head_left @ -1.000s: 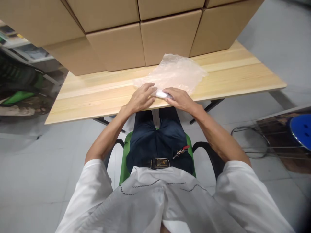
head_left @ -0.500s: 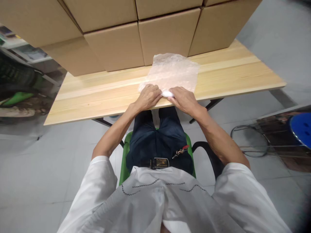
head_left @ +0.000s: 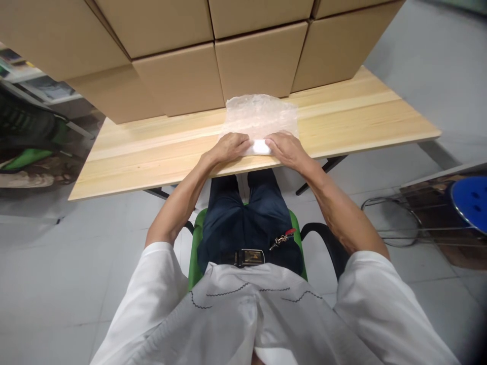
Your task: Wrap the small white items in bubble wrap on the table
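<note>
A translucent sheet of wrap, which looks like bubble wrap (head_left: pixel 261 114), lies on the wooden table near its front edge. At its near end is a small white object (head_left: pixel 260 147), partly covered by my fingers; its kind does not show. My left hand (head_left: pixel 230 147) grips the left end of the white object with fingers curled over it. On the right end, my right hand (head_left: pixel 286 148) is closed in the same way, thumb toward the middle. The wrap stretches away from me beyond both hands.
Stacked cardboard boxes (head_left: pixel 178 81) line the back of the wooden table (head_left: pixel 140 157). I sit on a green chair (head_left: pixel 196 253) with black armrests. A blue round stool (head_left: pixel 472 203) stands at the right, and a dark chair (head_left: pixel 30 121) at the left.
My hands have rolled or turned the white object, which now shows a broader, flatter face. The wrap's far edge has drawn closer to me and the sheet lies straighter.
</note>
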`<action>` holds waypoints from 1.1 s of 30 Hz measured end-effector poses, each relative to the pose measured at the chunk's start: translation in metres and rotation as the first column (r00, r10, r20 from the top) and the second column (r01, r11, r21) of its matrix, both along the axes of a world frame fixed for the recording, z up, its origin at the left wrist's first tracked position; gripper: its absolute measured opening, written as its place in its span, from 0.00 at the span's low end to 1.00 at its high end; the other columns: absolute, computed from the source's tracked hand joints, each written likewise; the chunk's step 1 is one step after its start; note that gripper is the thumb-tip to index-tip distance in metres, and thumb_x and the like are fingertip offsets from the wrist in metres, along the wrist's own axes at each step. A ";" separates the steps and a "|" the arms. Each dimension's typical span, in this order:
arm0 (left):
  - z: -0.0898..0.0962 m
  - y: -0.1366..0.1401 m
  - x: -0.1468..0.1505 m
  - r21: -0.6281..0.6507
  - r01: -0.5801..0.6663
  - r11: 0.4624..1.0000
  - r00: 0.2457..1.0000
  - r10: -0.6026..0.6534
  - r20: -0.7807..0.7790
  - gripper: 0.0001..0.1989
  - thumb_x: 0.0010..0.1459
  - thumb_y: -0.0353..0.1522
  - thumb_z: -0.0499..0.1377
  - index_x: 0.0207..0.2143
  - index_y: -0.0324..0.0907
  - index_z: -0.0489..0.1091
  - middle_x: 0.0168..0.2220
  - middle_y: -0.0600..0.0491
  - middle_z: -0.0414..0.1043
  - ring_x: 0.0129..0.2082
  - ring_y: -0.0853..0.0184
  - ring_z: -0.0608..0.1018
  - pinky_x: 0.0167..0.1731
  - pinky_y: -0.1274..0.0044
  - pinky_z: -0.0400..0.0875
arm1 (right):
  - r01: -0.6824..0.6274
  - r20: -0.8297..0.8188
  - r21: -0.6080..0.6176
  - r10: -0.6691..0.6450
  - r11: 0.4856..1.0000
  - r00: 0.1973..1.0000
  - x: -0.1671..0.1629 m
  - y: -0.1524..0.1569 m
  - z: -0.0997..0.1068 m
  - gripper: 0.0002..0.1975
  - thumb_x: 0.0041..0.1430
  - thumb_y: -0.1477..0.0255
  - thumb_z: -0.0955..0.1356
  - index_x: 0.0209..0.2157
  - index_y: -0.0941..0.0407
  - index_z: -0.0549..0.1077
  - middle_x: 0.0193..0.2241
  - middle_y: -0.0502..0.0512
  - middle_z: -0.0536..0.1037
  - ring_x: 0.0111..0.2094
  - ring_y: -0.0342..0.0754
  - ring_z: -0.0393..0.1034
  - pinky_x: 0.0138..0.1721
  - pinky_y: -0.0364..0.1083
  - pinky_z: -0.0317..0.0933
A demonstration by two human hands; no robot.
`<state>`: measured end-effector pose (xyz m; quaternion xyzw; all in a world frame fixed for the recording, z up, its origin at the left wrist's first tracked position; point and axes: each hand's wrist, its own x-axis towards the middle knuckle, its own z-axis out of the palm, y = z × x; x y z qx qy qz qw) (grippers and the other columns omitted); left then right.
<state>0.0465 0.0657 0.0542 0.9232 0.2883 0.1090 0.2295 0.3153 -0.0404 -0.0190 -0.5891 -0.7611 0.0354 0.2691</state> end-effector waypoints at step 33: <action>-0.023 -0.024 0.019 0.366 0.108 0.924 0.980 -0.038 -0.195 0.19 0.92 0.42 0.56 0.65 0.39 0.79 0.68 0.27 0.85 0.70 0.39 0.85 0.68 0.55 0.78 | -0.057 0.018 -0.068 0.059 0.996 0.998 0.001 -0.018 0.024 0.28 0.89 0.55 0.64 0.77 0.53 0.80 0.76 0.72 0.83 0.74 0.71 0.78 0.70 0.64 0.77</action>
